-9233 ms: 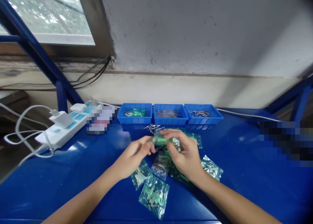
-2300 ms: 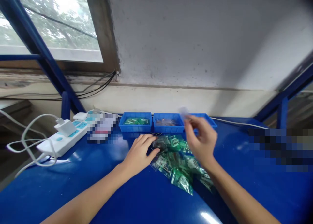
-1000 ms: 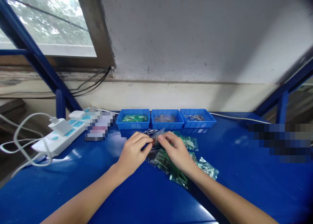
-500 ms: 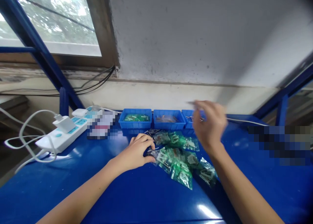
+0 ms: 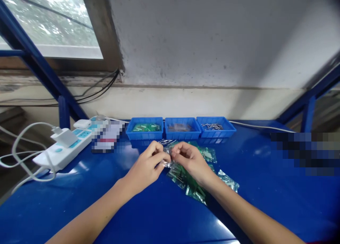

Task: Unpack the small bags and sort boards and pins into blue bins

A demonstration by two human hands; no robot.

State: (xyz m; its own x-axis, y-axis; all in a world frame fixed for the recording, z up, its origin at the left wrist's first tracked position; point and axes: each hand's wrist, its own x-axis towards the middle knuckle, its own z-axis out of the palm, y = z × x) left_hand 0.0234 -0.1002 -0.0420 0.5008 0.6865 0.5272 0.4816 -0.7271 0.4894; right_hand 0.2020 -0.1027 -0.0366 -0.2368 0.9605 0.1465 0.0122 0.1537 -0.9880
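Note:
My left hand (image 5: 147, 166) is closed, thumb and fingers pinching a small clear plastic bag (image 5: 166, 163). Right against it, my right hand (image 5: 193, 161) has its fingers pressed together at the bag's edge; whatever is between them is hidden. Below and beyond the hands lies a pile of filled clear bags (image 5: 196, 192) with green and white pieces and metal parts inside. One more filled bag (image 5: 228, 180) rests to the right, partly behind my right forearm. Several loose screws (image 5: 167, 142) lie just past my left fingers.
Three blue bins stand along the back: one with green and white pieces (image 5: 145, 127), one with small clear bags (image 5: 182, 127), one with screws (image 5: 214, 126). At left are a white power strip (image 5: 53, 157) with cables and a phone (image 5: 107, 136).
My right hand has come down and left from the right-hand bin, where it held something thin and blurred, to meet my left hand. My left hand keeps its hold on the bag.

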